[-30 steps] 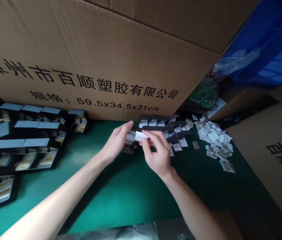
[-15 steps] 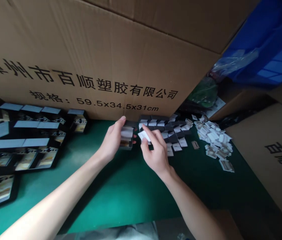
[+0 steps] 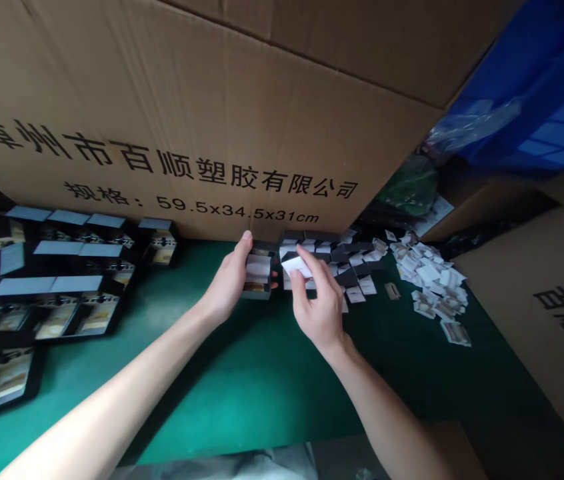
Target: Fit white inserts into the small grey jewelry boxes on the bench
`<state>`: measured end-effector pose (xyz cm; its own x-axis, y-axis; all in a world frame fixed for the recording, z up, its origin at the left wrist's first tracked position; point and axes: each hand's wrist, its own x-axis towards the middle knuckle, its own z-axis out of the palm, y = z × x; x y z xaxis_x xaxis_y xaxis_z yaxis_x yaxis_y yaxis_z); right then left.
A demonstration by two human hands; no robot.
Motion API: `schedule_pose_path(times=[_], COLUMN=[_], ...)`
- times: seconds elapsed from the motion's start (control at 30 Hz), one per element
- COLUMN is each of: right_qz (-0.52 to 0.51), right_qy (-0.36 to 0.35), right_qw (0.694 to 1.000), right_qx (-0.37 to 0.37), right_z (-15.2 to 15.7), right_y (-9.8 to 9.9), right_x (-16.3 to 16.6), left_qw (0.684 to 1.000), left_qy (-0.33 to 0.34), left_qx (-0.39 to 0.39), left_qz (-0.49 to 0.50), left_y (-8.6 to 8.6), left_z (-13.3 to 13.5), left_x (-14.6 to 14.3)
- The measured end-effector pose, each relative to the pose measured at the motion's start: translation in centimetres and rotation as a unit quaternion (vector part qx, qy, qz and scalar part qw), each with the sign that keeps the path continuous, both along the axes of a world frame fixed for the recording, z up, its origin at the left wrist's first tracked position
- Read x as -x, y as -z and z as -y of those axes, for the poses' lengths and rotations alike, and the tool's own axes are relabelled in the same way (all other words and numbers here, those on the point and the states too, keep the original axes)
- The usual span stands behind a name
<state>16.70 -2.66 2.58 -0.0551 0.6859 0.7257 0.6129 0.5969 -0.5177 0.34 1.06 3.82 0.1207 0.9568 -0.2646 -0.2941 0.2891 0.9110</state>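
Observation:
My left hand (image 3: 226, 283) is wrapped round a small dark box (image 3: 258, 268) with a pale inside, its fingertips showing past the far side. Just to the right, my right hand (image 3: 321, 303) pinches a small white folded piece (image 3: 296, 265) between thumb and fingers. The piece is apart from the box. Behind the right hand stand several dark boxes (image 3: 318, 236) with white pieces in them, partly hidden by the fingers.
Rows of open black boxes (image 3: 68, 287) stand on the green table (image 3: 232, 393) at left. A pile of white pieces (image 3: 427, 270) lies at right, near a loose small piece (image 3: 392, 291). A large carton (image 3: 202, 100) walls off the back; another carton (image 3: 527, 267) stands at right.
The white piece has turned in my right hand's fingers and its face now looks folded. Both hands have shifted slightly right in the picture, along with the whole view.

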Motion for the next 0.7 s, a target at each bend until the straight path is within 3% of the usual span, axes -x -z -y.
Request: schedule_pose_path(times=[0.2,0.43,0.7], right_qz=[-0.032,-0.013,0.019], right_qy=[0.011,-0.029,-0.025], right_qw=[0.998,0.993,0.992], right_qx=[-0.055,-0.117,-0.126], right_z=[-0.3,0.3,0.5], right_y=[0.3,0.2,0.9], right_x=[-0.3,0.4,1.1], left_qw=[1.000,0.994,0.990], left_qy=[0.004,0.097,0.096], left_qx=[-0.011,-0.044,-0.082], left_qz=[-0.003,-0.029,-0.060], left_y=[0.0,0.4,0.1], left_z=[0.0,0.5,0.7], left_x=[0.1,0.0,0.2])
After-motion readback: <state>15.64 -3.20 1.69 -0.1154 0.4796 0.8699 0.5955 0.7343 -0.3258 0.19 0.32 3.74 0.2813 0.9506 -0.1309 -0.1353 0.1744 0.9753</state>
